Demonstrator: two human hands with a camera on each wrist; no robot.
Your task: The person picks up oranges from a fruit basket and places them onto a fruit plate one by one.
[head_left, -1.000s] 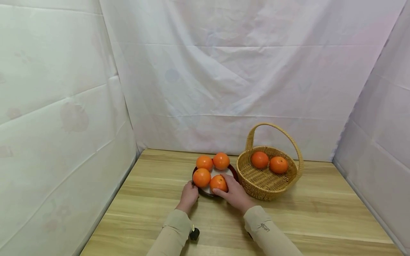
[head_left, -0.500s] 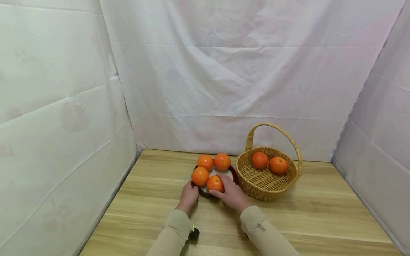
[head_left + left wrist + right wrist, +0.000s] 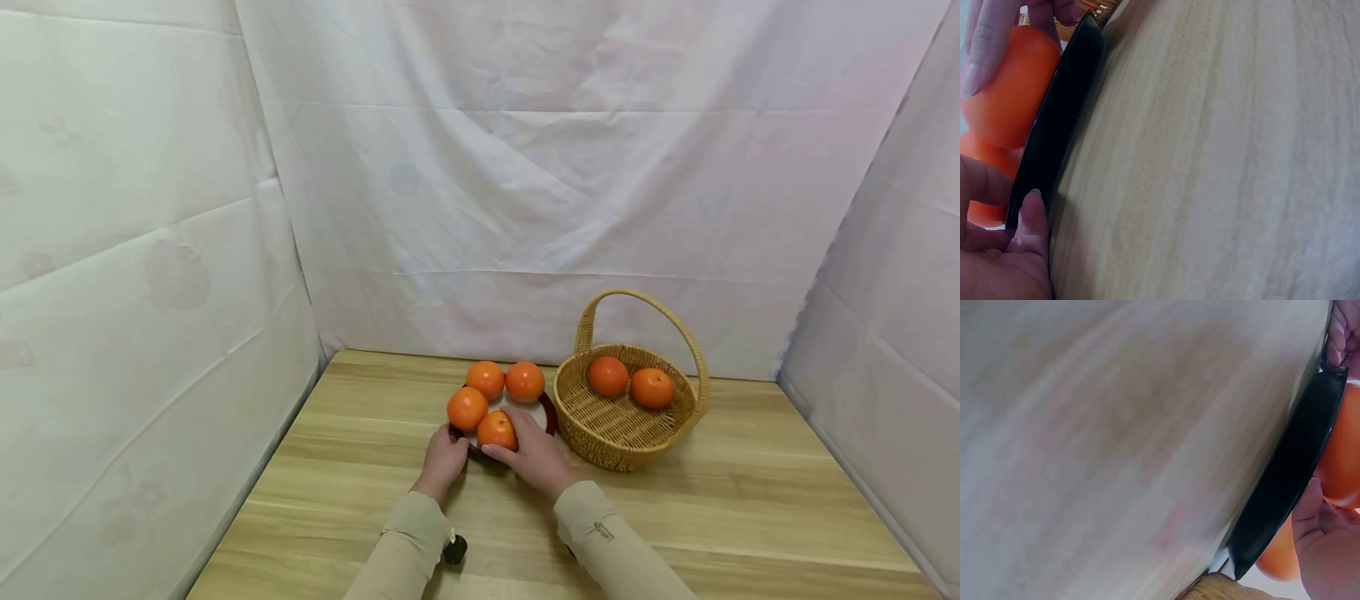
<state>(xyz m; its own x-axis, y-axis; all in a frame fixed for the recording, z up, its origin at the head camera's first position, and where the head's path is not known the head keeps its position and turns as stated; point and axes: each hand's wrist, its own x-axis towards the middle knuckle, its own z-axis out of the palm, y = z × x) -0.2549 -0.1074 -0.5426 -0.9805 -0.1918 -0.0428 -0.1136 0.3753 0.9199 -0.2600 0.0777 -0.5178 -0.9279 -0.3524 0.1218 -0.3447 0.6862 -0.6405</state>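
Oranges (image 3: 467,409), six: four grouped at a round tray (image 3: 550,414), left of a wicker basket (image 3: 617,457), and two inside the basket.

White cloth, left side (image 3: 142,208): hung as a wall, faintly patterned. A second sheet, the back cloth (image 3: 525,167), hangs behind the table.

Table (image 3: 337,471): pale wood grain, under everything listed.

Left sleeve (image 3: 408,537): beige; small black object (image 3: 454,549) beside its cuff.

Left hand (image 3: 442,462): at the tray's near left edge. Thumb on the outer side of the rim, fingers on the inner side, clamped on it.

Tray: dark rim, pale inside. Oranges as placed: one at its left; two side by side at the far edge; one at the front, in the right hand (image 3: 538,454). Whether the left and front ones touch, I cannot tell.

Right hand: thumb on the near side of the front orange, fingers over its top and right, clamped on it.

Right sleeve (image 3: 618,542): beige, dark lettering near the cuff.

Basket: woven, tan, upright, just beside the tray, with a tall arched handle (image 3: 647,299). Its two oranges lie side by side toward the back.

White cloth, right side (image 3: 877,333): hung as a wall.
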